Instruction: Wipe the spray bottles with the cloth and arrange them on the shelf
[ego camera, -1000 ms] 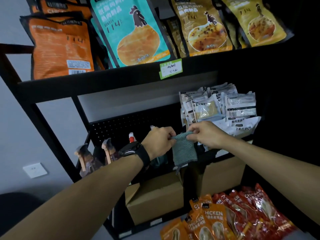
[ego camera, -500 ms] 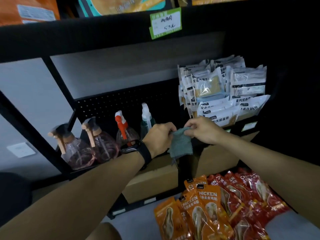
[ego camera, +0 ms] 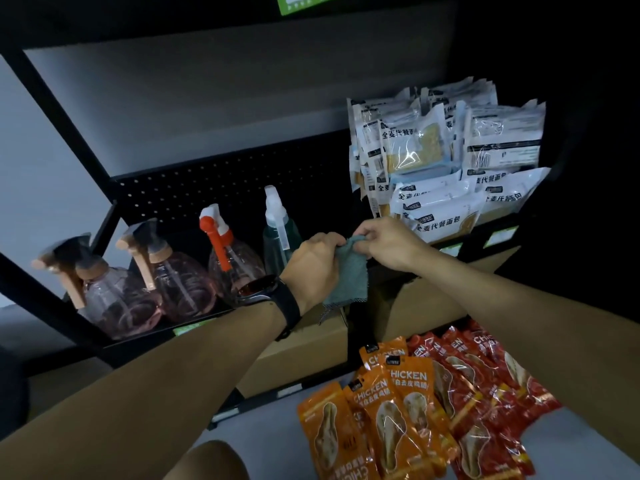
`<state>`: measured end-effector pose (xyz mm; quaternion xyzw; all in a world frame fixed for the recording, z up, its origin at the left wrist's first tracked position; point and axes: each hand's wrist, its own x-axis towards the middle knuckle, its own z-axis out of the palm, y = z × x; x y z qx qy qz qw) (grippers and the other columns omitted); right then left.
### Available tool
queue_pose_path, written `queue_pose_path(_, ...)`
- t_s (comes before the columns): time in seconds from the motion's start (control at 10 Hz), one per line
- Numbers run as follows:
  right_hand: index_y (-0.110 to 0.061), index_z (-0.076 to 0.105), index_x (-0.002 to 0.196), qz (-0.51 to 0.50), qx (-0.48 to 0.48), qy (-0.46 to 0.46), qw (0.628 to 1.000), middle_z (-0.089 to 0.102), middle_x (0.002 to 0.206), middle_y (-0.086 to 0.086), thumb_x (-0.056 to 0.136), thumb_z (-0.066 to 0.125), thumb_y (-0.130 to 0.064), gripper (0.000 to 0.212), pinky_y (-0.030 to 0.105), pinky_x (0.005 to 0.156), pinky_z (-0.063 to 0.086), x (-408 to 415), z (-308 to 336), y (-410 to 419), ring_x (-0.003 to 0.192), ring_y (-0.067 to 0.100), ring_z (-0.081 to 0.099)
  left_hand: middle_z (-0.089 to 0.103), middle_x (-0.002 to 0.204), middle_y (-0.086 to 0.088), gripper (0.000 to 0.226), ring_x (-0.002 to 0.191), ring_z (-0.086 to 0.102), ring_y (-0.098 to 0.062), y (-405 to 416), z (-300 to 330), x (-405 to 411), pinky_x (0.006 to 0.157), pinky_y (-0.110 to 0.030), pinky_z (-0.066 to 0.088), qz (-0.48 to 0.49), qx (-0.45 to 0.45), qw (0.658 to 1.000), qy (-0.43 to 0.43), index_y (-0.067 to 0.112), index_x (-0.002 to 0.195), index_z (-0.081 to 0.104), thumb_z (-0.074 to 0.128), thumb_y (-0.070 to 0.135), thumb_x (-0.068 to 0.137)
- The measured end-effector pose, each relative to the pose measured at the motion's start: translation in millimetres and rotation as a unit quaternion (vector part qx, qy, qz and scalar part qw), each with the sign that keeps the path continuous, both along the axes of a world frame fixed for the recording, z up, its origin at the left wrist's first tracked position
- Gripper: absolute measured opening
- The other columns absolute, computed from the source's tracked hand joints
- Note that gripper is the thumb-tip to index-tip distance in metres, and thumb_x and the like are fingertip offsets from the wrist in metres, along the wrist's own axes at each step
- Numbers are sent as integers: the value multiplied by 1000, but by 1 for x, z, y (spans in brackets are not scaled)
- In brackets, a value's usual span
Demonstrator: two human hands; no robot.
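I saw my left hand (ego camera: 313,268) and right hand (ego camera: 388,244) both pinching the teal cloth (ego camera: 348,280) at centre frame, the four spray bottles (ego camera: 228,258) standing left on the shelf (ego camera: 194,323); a careless reach could topple the closely packed bottles

- Both forearms are bare, with no sleeves in view.
- A black smartwatch (ego camera: 258,289) with a dark glossy face sits on the left wrist.
- Its wide black strap (ego camera: 287,308) wraps round that wrist.
- Both hands are bare.
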<state>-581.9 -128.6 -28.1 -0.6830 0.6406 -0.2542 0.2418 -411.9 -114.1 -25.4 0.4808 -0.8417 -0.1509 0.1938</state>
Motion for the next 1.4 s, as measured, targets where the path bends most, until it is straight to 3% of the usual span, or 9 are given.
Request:
queue_pose_path(0.2,-22,68,98,-16,-2,10,1000,68,81,-3,90,66,-25,8,36,82,52,3,-6,-12,84,17,64,41,145,-14,58,128,47,-29,-1,-7,-1,107,-34,37,-5,41,999,-21,6,146,37,51,-2,91)
queue_pose_path(0.3,-19,59,123,-11,12,26,1000,64,92,-1,92,64,-23,32,33,85,48,7,-10,-12,93,20,61,38,147,-11,59,131,44,-28,-1,-11,0,109,-34,36,-13,53,998,-28,9,146,39,51,-3,90)
queue_pose_path(0.4,-19,50,136,4,6,52,999,59,125,5,94,62,-20,44,27,90,42,8,-14,-7,113,21,56,45,141,-11,47,126,49,-28,-3,-14,2,106,-34,39,-12,54,998,-37,7,137,51,53,-1,90)
queue_pose_path(0.6,-15,65,119,64,-19,107,992,59,121,1,94,54,-12,27,27,93,42,7,-12,12,114,18,54,61,122,-13,32,113,58,-29,-2,-19,7,95,-35,45,-3,60,995,-76,9,125,60,54,12,95)
queue_pose_path(0.7,-17,62,121,116,0,150,982,57,119,0,90,58,-16,31,35,98,40,9,-14,20,115,17,49,61,123,-12,36,115,57,-28,0,-19,7,96,-33,44,-1,55,996,-72,13,130,58,55,13,94)
queue_pose_path(0.9,-17,55,127,129,-11,224,966,58,123,5,91,57,-13,37,38,99,38,15,-21,22,117,22,51,57,122,-10,35,111,57,-28,1,-21,4,95,-34,44,9,32,994,-105,15,130,55,53,14,95)
queue_pose_path(1.0,-15,55,121,129,-5,232,964,60,118,7,90,54,-10,31,39,95,40,17,-23,20,112,25,55,54,120,-9,34,110,57,-28,0,-22,2,93,-34,42,11,30,992,-122,14,129,53,52,15,95)
queue_pose_path(1.4,-17,56,126,120,22,220,968,56,123,6,88,56,-13,38,41,93,45,19,-1,25,112,27,55,56,120,-9,38,109,57,-28,9,-10,6,92,-35,45,7,28,995,-93,13,130,53,57,19,93)
